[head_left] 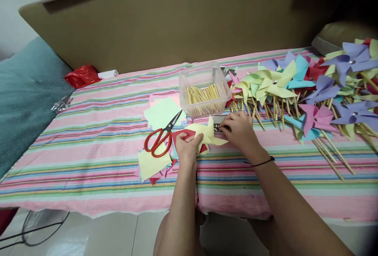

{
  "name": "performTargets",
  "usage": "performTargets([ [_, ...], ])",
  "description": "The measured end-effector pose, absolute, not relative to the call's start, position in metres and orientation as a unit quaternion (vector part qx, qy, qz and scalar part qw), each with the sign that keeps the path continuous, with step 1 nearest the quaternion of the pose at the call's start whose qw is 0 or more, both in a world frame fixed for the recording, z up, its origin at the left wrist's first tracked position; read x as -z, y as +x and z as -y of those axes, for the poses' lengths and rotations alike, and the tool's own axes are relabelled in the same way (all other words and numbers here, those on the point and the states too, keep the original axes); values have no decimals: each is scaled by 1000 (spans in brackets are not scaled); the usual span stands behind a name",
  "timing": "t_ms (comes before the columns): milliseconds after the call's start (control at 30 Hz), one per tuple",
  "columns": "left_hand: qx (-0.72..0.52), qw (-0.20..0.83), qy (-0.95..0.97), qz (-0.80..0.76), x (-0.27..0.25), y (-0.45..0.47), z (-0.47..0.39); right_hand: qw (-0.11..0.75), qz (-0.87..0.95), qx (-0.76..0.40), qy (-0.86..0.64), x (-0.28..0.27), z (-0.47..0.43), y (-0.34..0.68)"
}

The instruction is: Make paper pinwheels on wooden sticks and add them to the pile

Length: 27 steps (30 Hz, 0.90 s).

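Bare forearms [186, 187] ran up from the bottom of my remote view, above the person's legs. Beneath the work, a striped cloth [112, 130] spread from side to side, bounded at the back by a tall brown board [183, 23] and in front by its hanging edge over the tiles. I read the widest room to the left, between the blue cushion [29, 98] and the papers; another strip of cloth lay between the hands and the front edge. On the right, a crowd of pinwheels [276, 82] hemmed in the right hand [240, 130]. Straight behind the hands, a clear tub [223, 90] of sticks [202, 95] limited my forward reach.

Both wrists were extended and the hands sat low. The left hand [187, 145] pinched the yellow folded paper [206, 132] between thumb and fingers, just above a red sheet [203, 148]. The right hand, palm down, had its fingers bent together at the small metal pieces [217, 127]; whether they gripped one, I couldn't tell. Just left of the left hand lay red-handled scissors [168, 127], across stacked paper squares [161, 111]. Smallest, a thin black band [262, 163] circled the right wrist.
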<state>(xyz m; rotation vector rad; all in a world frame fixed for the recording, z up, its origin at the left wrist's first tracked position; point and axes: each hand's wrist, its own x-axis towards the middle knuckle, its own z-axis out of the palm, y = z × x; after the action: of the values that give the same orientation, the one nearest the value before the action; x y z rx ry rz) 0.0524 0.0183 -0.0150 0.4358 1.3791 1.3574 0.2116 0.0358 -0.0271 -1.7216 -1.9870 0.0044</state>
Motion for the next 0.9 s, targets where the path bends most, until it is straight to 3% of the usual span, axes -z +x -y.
performTargets([
  [233,-578,554,182,-571,15,52,-18,283,719,-9,-635,24,-36,212],
  [433,-583,547,191,-570,15,53,-18,503,564,-208,-621,11,-29,212],
  [533,-580,538,201,-578,14,53,-18,572,457,-325,-599,6,-23,210],
  [900,-587,535,207,-571,16,54,-18,603,357,-440,-561,-1,-22,216],
])
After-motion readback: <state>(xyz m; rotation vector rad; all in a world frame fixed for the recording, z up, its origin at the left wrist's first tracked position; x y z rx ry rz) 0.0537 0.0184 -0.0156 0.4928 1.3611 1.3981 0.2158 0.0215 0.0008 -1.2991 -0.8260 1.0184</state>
